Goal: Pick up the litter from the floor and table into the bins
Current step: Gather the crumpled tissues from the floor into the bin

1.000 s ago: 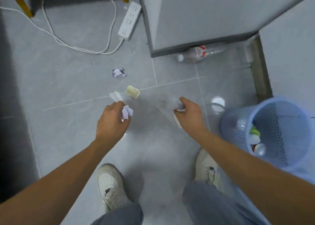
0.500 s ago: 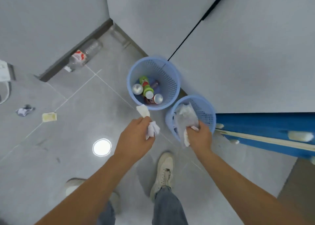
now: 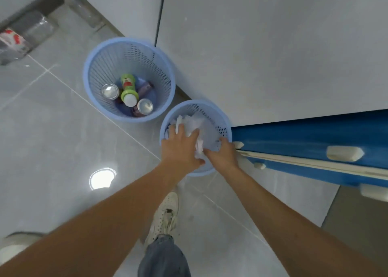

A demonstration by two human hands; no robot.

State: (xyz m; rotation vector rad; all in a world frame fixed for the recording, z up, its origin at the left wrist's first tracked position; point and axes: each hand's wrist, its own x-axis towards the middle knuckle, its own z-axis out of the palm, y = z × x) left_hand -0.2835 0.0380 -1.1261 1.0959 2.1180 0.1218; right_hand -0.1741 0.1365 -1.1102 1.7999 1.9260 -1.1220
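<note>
White crumpled paper [image 3: 192,123] occupies the mouth of the nearer blue mesh bin [image 3: 225,127], which stands on the grey tiled floor [image 3: 52,130] against the wall and touches the end of a blue panel [image 3: 304,134] on its right. The paper lies directly below and between both hands, inside the rim, so the governing relation is vertical: the litter is under the grip and over the bin opening, with no sideways offset left to close. The left hand [image 3: 180,148] is over the rim, fingers spread and curled down onto the paper wad; the right hand [image 3: 222,155] reaches in from the opposite side of the rim, fingers pinched on a white scrap [image 3: 199,148] between the two hands. Whether either hand is gripping or merely pressing cannot be told with certainty; both appear closed on paper. The left hand sits slightly deeper over the opening. Judgement: the next action is to open the fingers and lift both hands straight up, with care not to drag loose paper back over the rim. A second blue mesh bin [image 3: 92,67], well clear to the left, holds cans and a green bottle [image 3: 128,90]. A clear plastic bottle [image 3: 23,37] lies on the floor at the far left, not yet collected.
</note>
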